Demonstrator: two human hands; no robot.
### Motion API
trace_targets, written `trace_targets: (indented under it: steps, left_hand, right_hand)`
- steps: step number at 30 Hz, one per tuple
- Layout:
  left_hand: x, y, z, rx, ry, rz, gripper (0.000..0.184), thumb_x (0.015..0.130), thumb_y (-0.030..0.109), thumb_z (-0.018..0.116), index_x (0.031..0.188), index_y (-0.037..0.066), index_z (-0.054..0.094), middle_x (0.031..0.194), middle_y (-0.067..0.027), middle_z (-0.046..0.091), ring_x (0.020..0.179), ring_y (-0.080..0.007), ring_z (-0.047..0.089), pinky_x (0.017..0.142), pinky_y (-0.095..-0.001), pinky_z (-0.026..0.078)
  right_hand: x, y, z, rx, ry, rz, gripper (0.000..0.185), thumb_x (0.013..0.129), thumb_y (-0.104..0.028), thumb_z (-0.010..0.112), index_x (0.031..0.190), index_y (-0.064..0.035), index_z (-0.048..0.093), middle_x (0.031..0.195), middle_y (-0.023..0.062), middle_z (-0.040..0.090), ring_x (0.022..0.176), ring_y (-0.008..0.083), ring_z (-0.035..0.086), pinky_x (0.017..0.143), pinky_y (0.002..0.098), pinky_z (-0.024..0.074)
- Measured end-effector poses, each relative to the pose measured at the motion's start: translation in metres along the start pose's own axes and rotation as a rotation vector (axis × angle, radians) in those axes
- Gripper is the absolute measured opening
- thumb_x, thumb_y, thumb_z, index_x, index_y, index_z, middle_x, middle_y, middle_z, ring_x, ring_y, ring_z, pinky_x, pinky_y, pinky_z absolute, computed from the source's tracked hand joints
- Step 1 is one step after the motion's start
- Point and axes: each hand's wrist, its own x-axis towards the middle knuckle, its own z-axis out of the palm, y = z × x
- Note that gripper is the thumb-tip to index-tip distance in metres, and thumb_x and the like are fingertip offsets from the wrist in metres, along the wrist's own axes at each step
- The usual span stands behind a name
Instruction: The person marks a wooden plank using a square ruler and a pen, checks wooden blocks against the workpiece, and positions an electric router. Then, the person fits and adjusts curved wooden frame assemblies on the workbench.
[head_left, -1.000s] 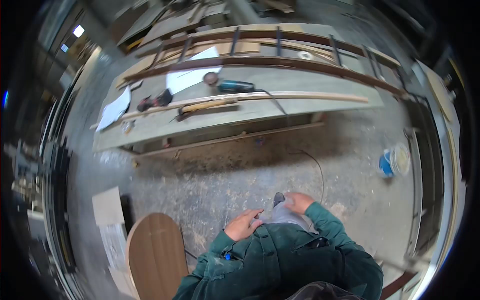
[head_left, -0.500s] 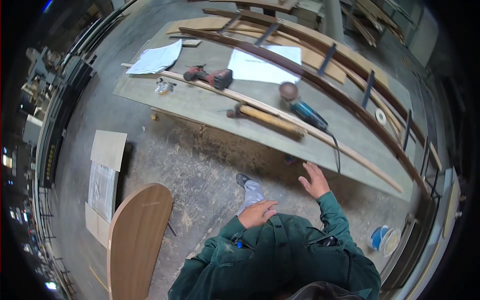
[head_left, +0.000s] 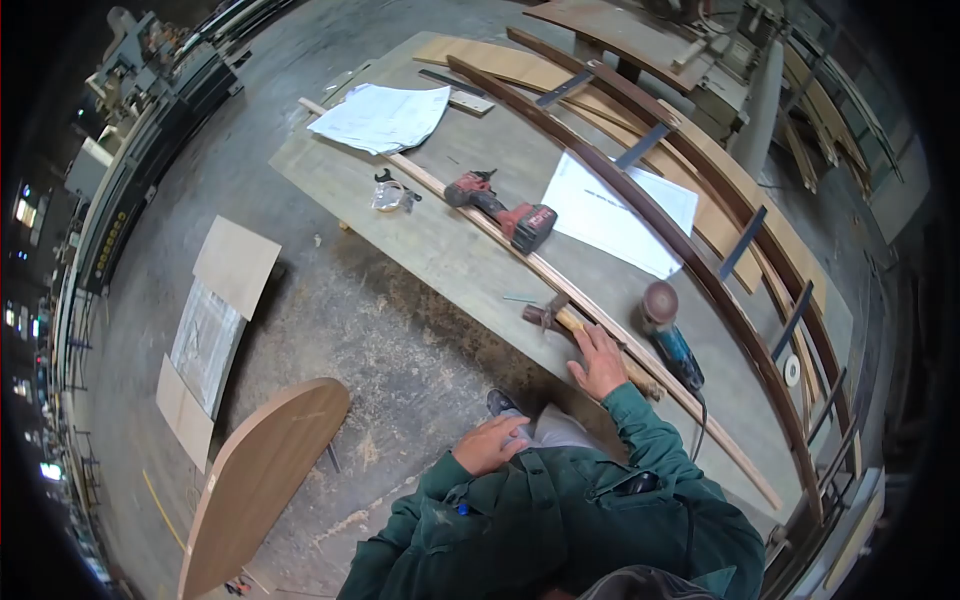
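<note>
My right hand [head_left: 602,366] lies over the wooden handle of a hammer [head_left: 545,314] near the front edge of the workbench [head_left: 390,215]. Its fingers are stretched out and seem to touch the handle; no closed grip shows. In front of my body, low by my thigh, is my left hand [head_left: 488,445], fingers extended and holding nothing I can see. Past the hammer runs a long thin wooden strip [head_left: 560,285]. A red and black cordless driver [head_left: 505,212] rests across that strip, and a teal angle grinder [head_left: 672,335] lies to the right of my right hand.
Curved dark rails joined by black crosspieces [head_left: 740,243] span the bench's far side. Paper sheets [head_left: 385,117] and a small clear bag [head_left: 392,195] lie on the bench. A curved wooden panel [head_left: 265,480] stands at lower left, near a wrapped board [head_left: 207,340] on the floor.
My right hand has moved forward from beside the bench onto the hammer handle. My view has turned and come closer to the bench. My left hand stays near my body.
</note>
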Motion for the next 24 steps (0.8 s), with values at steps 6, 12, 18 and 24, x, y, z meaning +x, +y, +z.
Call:
trace_targets:
  steps: [6,12,18,24]
  left_hand:
    - [0.001,-0.007,-0.003,-0.067,0.191,-0.121,0.038,0.090,0.023,0.058,0.126,0.012,0.051,0.100,-0.0109,0.059,0.093,-0.0308,0.059,0.081,-0.0372,0.048]
    - [-0.009,0.014,-0.016,-0.057,0.338,-0.329,0.040,0.089,0.026,0.058,0.126,0.012,0.051,0.105,-0.0119,0.058,0.096,-0.0307,0.058,0.083,-0.0395,0.047]
    - [-0.036,0.003,0.005,-0.156,0.588,-0.346,0.041,0.089,0.024,0.056,0.126,0.008,0.051,0.112,-0.0165,0.058,0.100,-0.0344,0.057,0.085,-0.0400,0.046]
    - [-0.070,-0.019,0.016,-0.361,0.763,-0.518,0.042,0.093,0.032,0.052,0.128,0.010,0.049,0.115,-0.0154,0.058,0.105,-0.0351,0.056,0.090,-0.0396,0.044]
  right_hand:
    - [0.054,-0.007,0.010,0.078,-0.104,-0.176,0.058,0.077,-0.022,0.068,0.128,-0.0043,0.048,0.134,0.0191,0.044,0.126,0.0398,0.038,0.106,0.0455,0.0320]
    - [0.099,-0.028,0.040,0.174,-0.148,-0.425,0.053,0.079,-0.022,0.065,0.126,-0.0020,0.051,0.131,0.0212,0.047,0.125,0.0425,0.039,0.103,0.0483,0.0327]
    - [0.128,-0.068,0.051,0.198,-0.295,-0.601,0.053,0.080,-0.022,0.066,0.127,-0.0018,0.049,0.126,0.0207,0.051,0.122,0.0425,0.042,0.103,0.0452,0.0350]
    - [0.140,-0.122,0.090,0.168,-0.510,-0.717,0.057,0.082,-0.023,0.065,0.132,-0.0038,0.045,0.122,0.0232,0.053,0.119,0.0433,0.043,0.101,0.0459,0.0360]
